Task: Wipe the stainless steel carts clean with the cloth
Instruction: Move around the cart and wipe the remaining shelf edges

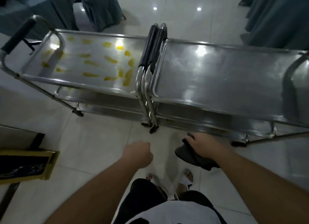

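Right hand (204, 144) grasps dark cloth (192, 157) below right cart (217, 83); left hand (139, 152) clenched, holding nothing. Risk: yellow smears (108, 61) on left cart (80, 83) may spread w/ already dirty cloth.

Dining or banquet hall of a restaurant or hotel, service side. Glossy pale floor tiles (103, 150) reflecting ceiling lights. Two stainless steel service carts (217, 76), parked end to end with black-gripped push handles (150, 46) side by side; several shelves each. Yellow smears (108, 60) across the top shelf of the left cart, looking like food residue. Grey-blue fabric covers (102, 8) draped to the floor over furniture at the far side, as on banquet chairs or tables; more grey-blue drapery (275, 15) at upper right. Open yellow-edged cardboard box (48, 165) on the floor at left.
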`<state>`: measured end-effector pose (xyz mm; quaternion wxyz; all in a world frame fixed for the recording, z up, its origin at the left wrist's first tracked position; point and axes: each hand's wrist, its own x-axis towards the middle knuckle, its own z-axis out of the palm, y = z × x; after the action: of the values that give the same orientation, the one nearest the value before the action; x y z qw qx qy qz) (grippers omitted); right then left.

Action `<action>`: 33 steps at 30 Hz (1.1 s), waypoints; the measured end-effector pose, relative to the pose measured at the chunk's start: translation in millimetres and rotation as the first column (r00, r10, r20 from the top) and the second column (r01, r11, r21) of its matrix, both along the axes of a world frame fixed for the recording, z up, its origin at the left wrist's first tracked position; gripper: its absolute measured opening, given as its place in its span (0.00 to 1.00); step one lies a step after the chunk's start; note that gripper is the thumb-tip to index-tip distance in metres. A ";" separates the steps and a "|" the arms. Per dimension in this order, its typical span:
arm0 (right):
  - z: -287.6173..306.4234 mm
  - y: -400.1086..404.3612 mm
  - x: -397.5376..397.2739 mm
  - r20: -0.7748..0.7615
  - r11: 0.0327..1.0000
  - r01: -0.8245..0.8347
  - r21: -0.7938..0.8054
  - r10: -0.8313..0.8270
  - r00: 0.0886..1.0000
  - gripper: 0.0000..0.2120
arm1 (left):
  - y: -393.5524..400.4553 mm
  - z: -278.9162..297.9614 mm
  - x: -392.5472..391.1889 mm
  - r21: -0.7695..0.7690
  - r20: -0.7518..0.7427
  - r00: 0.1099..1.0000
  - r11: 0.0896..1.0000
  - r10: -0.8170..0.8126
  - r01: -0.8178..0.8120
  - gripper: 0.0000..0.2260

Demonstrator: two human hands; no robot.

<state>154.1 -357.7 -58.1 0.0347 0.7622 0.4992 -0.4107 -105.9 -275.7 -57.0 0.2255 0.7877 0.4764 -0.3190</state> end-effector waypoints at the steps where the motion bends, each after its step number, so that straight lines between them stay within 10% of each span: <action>1: -5.8 -4.0 3.7 -0.001 1.000 0.019 -0.008 -0.019 1.000 0.23 | 0.6 -3.8 2.7 -0.006 -0.008 1.000 1.000 -0.008 0.008 0.18; 10: -71.4 -10.6 2.3 0.030 0.937 0.343 -0.071 -0.341 0.939 0.18 | 43.3 -65.9 16.0 -0.142 -0.029 0.985 0.976 -0.173 0.167 0.19; 33: -410.5 45.1 17.3 0.015 0.988 0.134 -0.072 -0.133 0.991 0.23 | 97.1 -399.1 61.9 -0.136 -0.081 0.945 0.942 -0.318 0.306 0.18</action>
<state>171.4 -312.6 -468.6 0.0374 0.7942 0.4316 -0.4261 -44.0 -178.6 -456.1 0.1950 0.8207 0.3361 -0.4190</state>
